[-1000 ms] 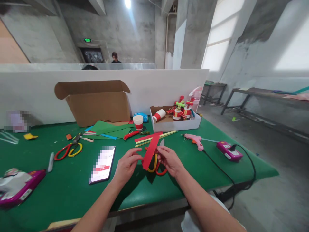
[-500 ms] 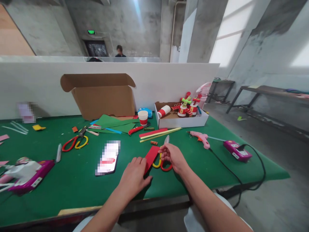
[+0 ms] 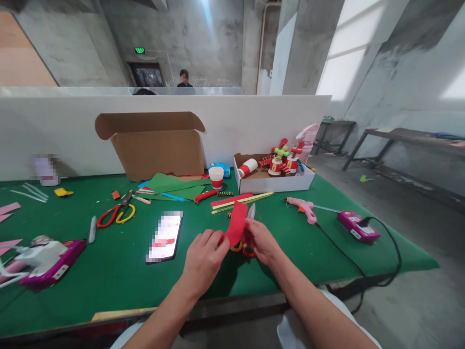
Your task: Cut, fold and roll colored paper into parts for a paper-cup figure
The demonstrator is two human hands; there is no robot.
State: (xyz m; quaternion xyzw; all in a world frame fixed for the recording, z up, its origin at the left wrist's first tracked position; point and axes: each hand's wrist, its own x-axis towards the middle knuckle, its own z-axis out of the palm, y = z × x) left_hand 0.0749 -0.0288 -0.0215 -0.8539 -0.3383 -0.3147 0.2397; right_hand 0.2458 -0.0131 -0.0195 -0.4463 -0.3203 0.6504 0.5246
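Where the red strip (image 3: 237, 223) is: between the two hands in front of the person, apparently lifted above the green worktop (image 3: 308, 257).
Strip's long axis: from its near end at the left hand it runs away from the person, leaning a little to the right; its surface looks slightly bent.
Left hand (image 3: 205, 257): narrow, thumb and fingers pinching the near, left-hand end of the strip, which lies forward and to the right of it.
Right hand (image 3: 262, 241): fingers curled in, tips at the strip's right edge; whether they grip it or only touch, I cannot tell. From this hand the strip lies to the left.
Nearer hand: neither by much; the left has the near end, the right the long right edge.
Scissors (image 3: 252, 212): partly hidden behind strip and right hand, blades pointing away, bits of the handles showing below.
Beyond the strip: thin yellow strips (image 3: 250, 199), then a paper cup (image 3: 216, 177).
Out to the sides: a phone (image 3: 165, 242) left of the left hand, a pink glue gun (image 3: 307, 209) forward and right of the right.
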